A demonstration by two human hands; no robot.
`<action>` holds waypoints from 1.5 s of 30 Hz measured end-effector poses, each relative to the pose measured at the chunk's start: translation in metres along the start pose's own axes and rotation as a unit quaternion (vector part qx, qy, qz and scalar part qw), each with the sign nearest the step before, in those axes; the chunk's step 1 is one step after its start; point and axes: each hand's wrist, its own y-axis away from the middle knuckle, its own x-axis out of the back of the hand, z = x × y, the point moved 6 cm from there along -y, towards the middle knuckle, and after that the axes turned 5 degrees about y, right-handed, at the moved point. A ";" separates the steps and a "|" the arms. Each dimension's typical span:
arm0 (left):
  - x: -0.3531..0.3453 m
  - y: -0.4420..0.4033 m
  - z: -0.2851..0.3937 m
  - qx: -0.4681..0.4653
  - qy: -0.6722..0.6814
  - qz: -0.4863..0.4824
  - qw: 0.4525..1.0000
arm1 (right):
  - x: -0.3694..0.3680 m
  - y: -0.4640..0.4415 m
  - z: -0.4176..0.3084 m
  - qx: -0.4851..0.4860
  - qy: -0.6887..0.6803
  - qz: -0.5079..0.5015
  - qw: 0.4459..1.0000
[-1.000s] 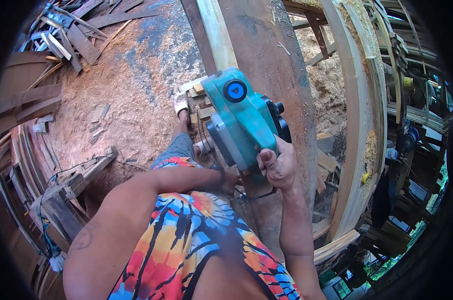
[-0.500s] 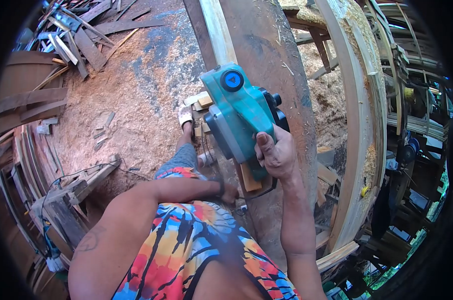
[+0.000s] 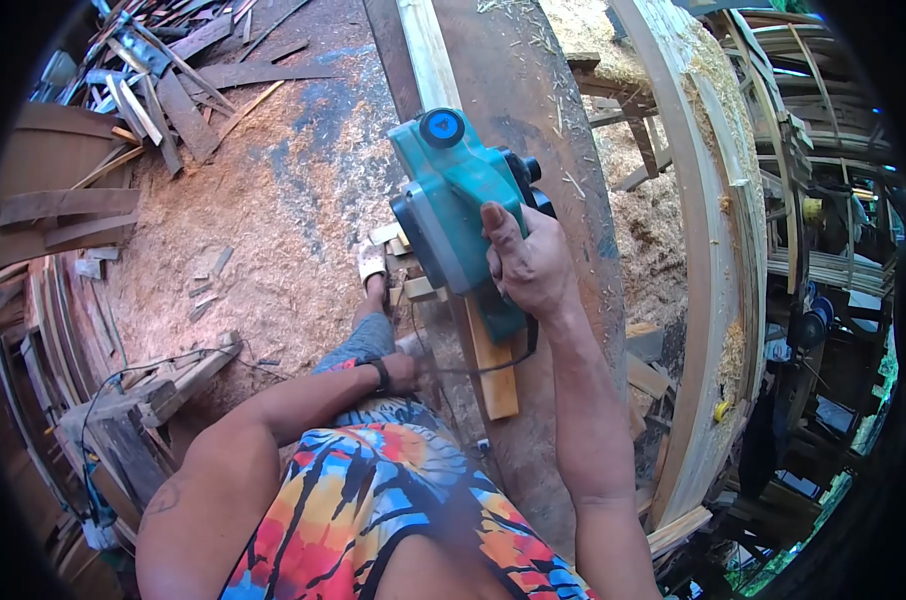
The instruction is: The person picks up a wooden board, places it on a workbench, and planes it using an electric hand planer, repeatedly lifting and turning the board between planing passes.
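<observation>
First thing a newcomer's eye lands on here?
Probably the teal power tool near the middle of the view, gripped by the right hand and sitting over a pale wood strip that shows beyond it at both ends. Next, the bright multicoloured top at the bottom. Then the wood shavings covering the floor on the picture's left.

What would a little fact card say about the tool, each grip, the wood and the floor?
Tool: teal electric planer, with a blue-and-black round knob
Right grip: closed on the planer
Left grip: looks closed on the black power cord
Wood: pale strip under the planer, lying on a wide brown plank
Floor: strewn with wood shavings
</observation>
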 end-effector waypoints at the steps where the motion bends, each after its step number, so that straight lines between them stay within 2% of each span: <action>1: 0.023 0.013 0.011 0.011 0.025 0.000 1.000 | 0.000 -0.006 -0.001 -0.001 0.002 0.002 1.000; 5: 0.024 0.008 -0.014 0.010 0.007 0.014 1.000 | -0.001 -0.023 -0.012 0.003 0.015 0.014 1.000; 9: 0.034 0.001 -0.052 0.121 0.080 0.044 0.988 | -0.002 -0.044 -0.019 0.008 0.023 0.020 1.000; 12: 0.038 -0.005 -0.056 0.007 -0.072 0.076 0.994 | -0.003 -0.059 -0.029 0.007 0.032 0.020 0.999; 13: 0.043 -0.001 -0.059 -0.026 -0.107 0.055 0.992 | -0.003 -0.066 -0.031 0.015 0.024 0.025 0.999; 17: 0.096 0.029 -0.049 0.096 0.079 0.127 0.984 | -0.007 -0.092 -0.045 0.054 -0.020 0.050 0.997; 19: 0.108 0.032 -0.050 0.107 0.113 0.108 0.982 | -0.007 -0.105 -0.050 0.050 -0.015 0.056 0.997; 23: 0.149 0.040 -0.043 0.146 0.143 0.135 0.970 | -0.009 -0.136 -0.056 0.050 -0.009 0.062 0.997; 26: 0.153 0.028 -0.073 0.092 0.145 0.181 0.968 | -0.009 -0.159 -0.066 0.054 -0.014 0.061 0.997; 28: 0.184 0.044 -0.051 0.103 0.167 0.173 0.965 | -0.009 -0.173 -0.074 0.055 -0.022 0.061 0.996; 30: 0.197 0.045 -0.057 0.166 0.184 0.143 0.958 | -0.009 -0.190 -0.077 0.050 -0.022 0.066 0.996; 32: 0.212 0.050 -0.062 0.138 0.175 0.211 0.952 | -0.008 -0.208 -0.084 0.043 -0.027 0.067 0.996; 34: 0.220 0.048 -0.070 0.133 0.194 0.214 0.948 | -0.008 -0.223 -0.089 0.041 -0.032 0.065 0.997; 36: 0.247 0.062 -0.047 0.151 0.239 0.155 0.947 | -0.008 -0.238 -0.096 0.042 -0.029 0.064 0.997; 45: 0.287 0.048 -0.091 0.148 0.254 0.195 0.936 | -0.004 -0.320 -0.132 0.048 -0.015 0.072 0.996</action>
